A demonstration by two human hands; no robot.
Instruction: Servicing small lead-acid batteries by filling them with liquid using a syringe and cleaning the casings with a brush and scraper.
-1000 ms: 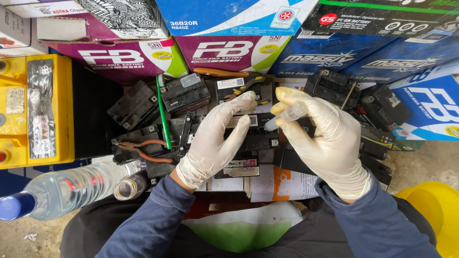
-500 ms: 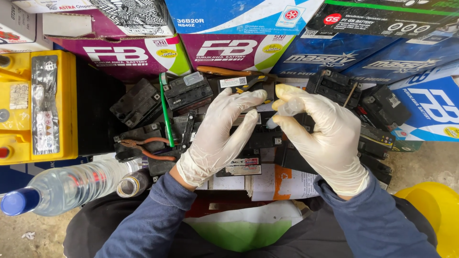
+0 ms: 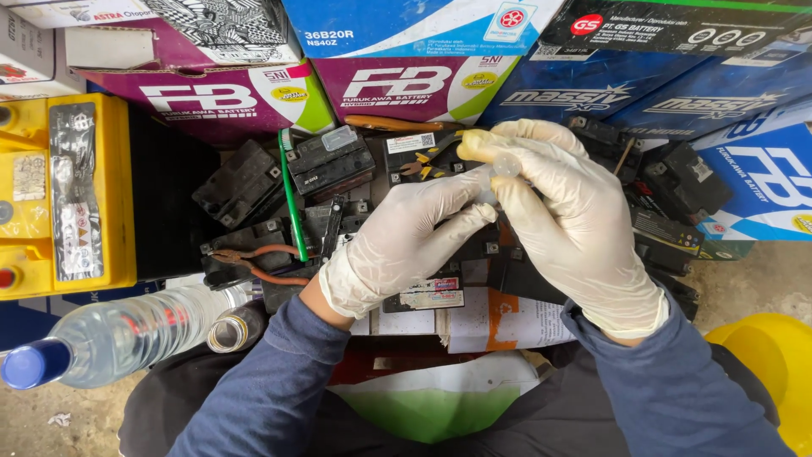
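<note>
while both gloved hands meet above the black batteries (image 3: 330, 165), right hand (image 3: 575, 224) pinches a small clear cap (image 3: 506, 165), left hand (image 3: 406, 241) grip loosely apart

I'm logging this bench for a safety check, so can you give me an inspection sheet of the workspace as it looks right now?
Surface: concrete floor, dusty, mostly covered.
Job's things: small clear cap-like piece pinched at the fingertips; too small to identify further.
Clutter: pile of small black batteries, pliers with orange handles, clear plastic bottle with blue cap, yellow battery, paper sheet.
Hands: left hand and right hand, both in white gloves, meet above the pile; the grip is a fingertip pinch.
Cables: nothing seen.
Surroundings: stacked battery cartons in purple, blue and black; yellow rounded object at the right.
</note>
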